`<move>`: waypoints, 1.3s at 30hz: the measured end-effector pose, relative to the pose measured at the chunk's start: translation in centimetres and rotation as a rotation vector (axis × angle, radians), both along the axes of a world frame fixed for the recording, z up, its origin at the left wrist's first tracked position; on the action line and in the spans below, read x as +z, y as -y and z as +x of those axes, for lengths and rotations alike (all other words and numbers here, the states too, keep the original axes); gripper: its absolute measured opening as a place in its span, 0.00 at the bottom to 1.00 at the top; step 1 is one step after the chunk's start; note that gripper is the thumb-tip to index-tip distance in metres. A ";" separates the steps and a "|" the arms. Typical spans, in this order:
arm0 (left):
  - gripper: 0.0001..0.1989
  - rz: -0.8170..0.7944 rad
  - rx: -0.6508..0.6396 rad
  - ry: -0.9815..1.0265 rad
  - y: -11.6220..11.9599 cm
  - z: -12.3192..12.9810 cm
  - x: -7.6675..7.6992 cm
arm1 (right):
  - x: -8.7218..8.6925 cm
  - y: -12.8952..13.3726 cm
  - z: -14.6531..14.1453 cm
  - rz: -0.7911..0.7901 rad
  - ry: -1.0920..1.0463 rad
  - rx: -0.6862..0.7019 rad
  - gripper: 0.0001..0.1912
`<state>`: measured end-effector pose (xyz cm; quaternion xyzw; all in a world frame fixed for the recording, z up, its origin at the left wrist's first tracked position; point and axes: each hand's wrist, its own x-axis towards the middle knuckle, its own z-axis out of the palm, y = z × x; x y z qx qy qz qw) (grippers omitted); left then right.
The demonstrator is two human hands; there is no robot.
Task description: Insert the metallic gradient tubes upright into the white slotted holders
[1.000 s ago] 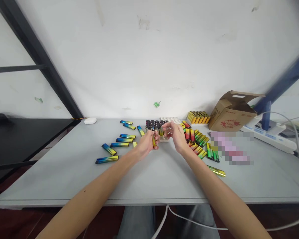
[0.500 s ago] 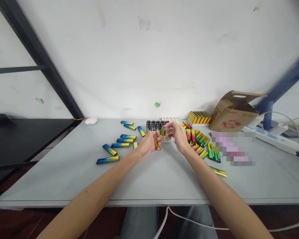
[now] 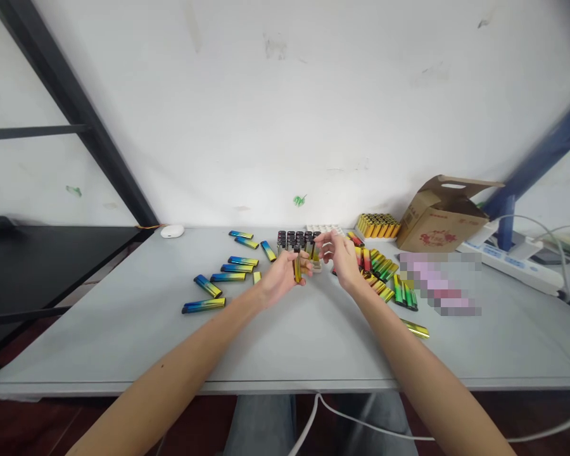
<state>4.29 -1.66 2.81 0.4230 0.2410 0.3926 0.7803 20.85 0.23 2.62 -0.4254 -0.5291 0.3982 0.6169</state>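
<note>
My left hand (image 3: pixel 281 278) holds a yellow lighter (image 3: pixel 297 266) with a dark top, upright between thumb and fingers. To its right my right hand (image 3: pixel 338 256) hovers with bent, spread fingers and nothing visible in them. Behind both hands stand rows of dark-topped lighters (image 3: pixel 289 237) in a tray, partly hidden by the hands. Several blue-yellow lighters (image 3: pixel 228 277) lie scattered to the left. Right of my right hand are red, orange and green lighters (image 3: pixel 384 267), partly covered by that hand and forearm.
A white tray of yellow cylinders (image 3: pixel 378 226) stands at the back right, beside an open cardboard box (image 3: pixel 439 218). Farther right lie a white power strip (image 3: pixel 515 263) and cables. A white case (image 3: pixel 172 232) sits at the back left. One yellow-green lighter (image 3: pixel 415 328) lies near my right forearm.
The lighter in my left hand now stands more upright, with its dark top in view. My right hand keeps nearly the same place and its fingers remain apart.
</note>
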 end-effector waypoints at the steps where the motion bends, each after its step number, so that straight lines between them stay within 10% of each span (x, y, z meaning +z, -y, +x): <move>1: 0.09 0.019 0.007 -0.009 0.0 0.1 -0.1 | 0.0 0.0 0.0 0.000 0.013 0.003 0.26; 26: 0.24 0.296 0.174 -0.266 -0.4 0.7 -1.2 | 0.2 0.9 -0.6 0.211 0.467 0.133 0.14; 39: 0.18 0.208 0.063 -0.433 0.3 0.2 0.3 | 1.1 0.6 0.4 0.003 -0.060 0.155 0.15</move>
